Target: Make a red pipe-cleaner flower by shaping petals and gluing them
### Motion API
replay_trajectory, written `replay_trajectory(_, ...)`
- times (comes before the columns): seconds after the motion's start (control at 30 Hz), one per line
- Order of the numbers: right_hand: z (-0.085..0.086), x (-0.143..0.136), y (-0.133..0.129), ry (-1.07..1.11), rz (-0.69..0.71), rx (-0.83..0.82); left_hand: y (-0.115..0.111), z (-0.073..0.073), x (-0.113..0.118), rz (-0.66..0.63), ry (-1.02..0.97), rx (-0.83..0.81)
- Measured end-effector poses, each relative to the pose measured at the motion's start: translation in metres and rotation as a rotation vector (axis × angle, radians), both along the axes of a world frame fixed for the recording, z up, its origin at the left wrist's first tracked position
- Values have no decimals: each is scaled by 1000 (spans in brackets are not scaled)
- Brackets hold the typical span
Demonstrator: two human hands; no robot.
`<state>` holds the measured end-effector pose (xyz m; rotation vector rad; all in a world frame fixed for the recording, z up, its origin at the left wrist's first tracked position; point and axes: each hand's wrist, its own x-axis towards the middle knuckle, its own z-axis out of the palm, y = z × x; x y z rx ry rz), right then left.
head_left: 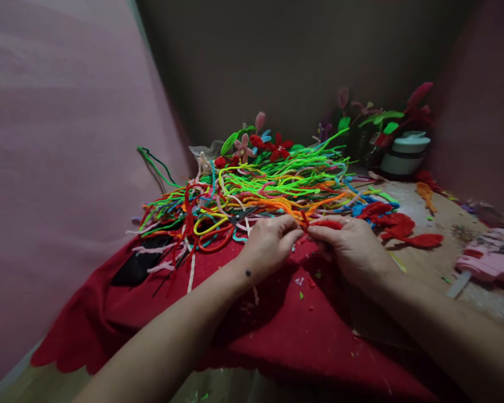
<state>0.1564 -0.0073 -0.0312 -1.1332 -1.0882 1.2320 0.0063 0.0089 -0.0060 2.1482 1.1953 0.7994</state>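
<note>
Both hands meet at the front of the pile, pinching a red pipe cleaner [330, 224]. My left hand [271, 243] has its thumb and index fingertips closed at the red piece's left end. From the other side, my right hand [355, 246] grips the longer part, which lies along its fingers. Fingers partly cover the piece, so its full shape is hidden. Just behind is a heap of coloured pipe cleaners [273, 182], green, yellow, orange and more. Dark-handled scissors [240, 216] lie among them. To the right rest red fuzzy petal shapes [397, 226].
A red cloth [294, 336] covers the table's front, with small scraps on it. A black flat object [136, 263] lies at left. Pipe-cleaner flowers [279, 148] stand behind. At right are a lidded jar [406, 154], an orange fuzzy piece [425, 196] and a pink glue gun [487, 260].
</note>
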Motion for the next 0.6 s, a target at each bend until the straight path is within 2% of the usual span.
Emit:
replay_trajectory(0.07, -1, 1, 1, -75, 4, -4, 1, -2, -2, 7, 121, 129)
replay_trajectory(0.17, -1, 1, 1, -103, 38, -1, 5, -3, -7, -25, 140, 136)
replay_trajectory(0.33, 3, -2, 0, -75, -36, 68, 9, -2, -8, -90, -91, -68)
replay_trajectory(0.47, 9, -3, -1, -125, -9, 69, 7, -5, 1, -115, -322, -233)
replay_trajectory(0.53, 11, -3, -2, -159, -11, 67, 5, -8, 4, -103, -368, -219)
replay_trajectory(0.6, 13, -2, -3, -189, -20, 75, 3, -11, 5, -71, -362, -113)
